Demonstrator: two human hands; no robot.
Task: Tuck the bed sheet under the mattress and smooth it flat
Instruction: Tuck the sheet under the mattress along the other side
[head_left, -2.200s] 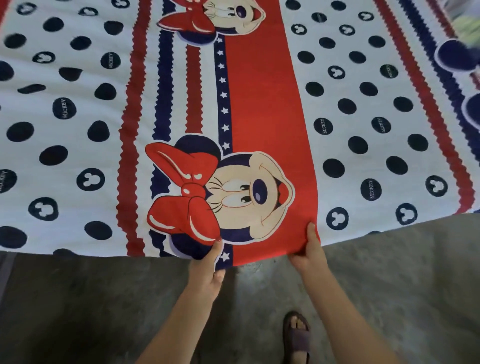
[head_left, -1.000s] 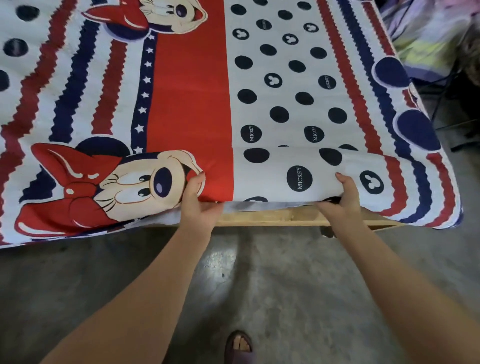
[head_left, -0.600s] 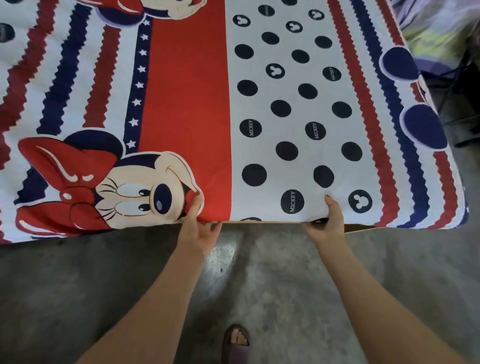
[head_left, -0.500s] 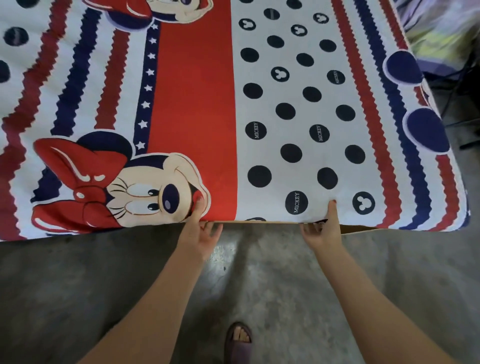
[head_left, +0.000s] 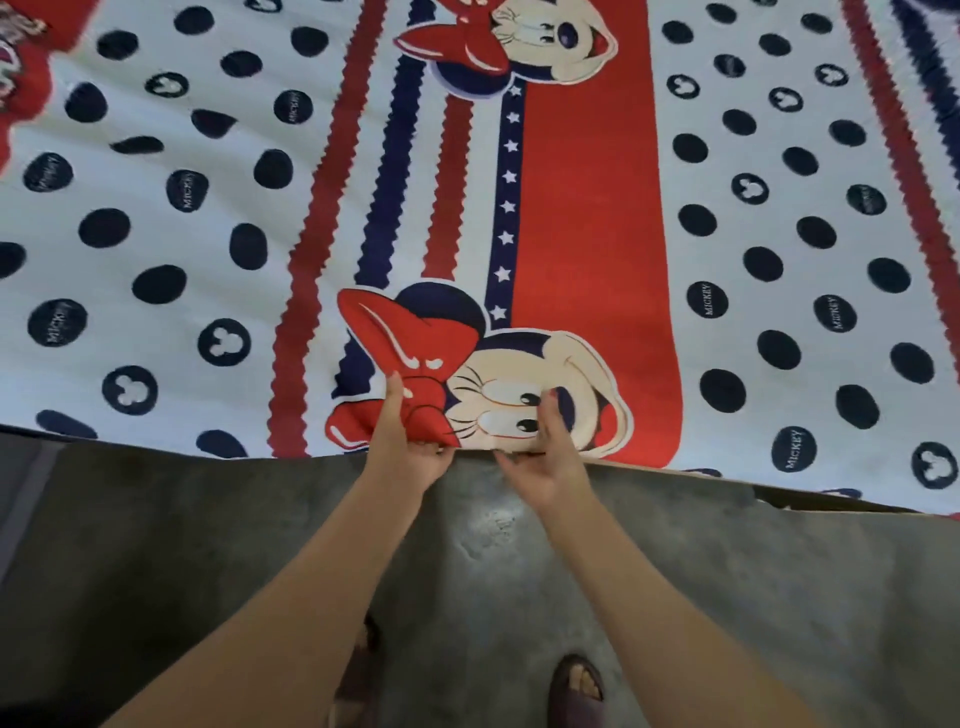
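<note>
Both forearms extended forward; left hand (head_left: 410, 457) and right hand (head_left: 545, 462) close together — thumbs up, fingers apparently curled under.

There is one view only, from a wide-angle camera on the person's head, so nothing is shared with a second view. It looks forward and steeply down over the near edge of the bed sheet (head_left: 587, 218), close above it. The concrete floor (head_left: 156, 545) fills the lower part, with a sandalled foot (head_left: 577, 688) at the bottom edge. Straight lines bow toward the frame's borders.
</note>
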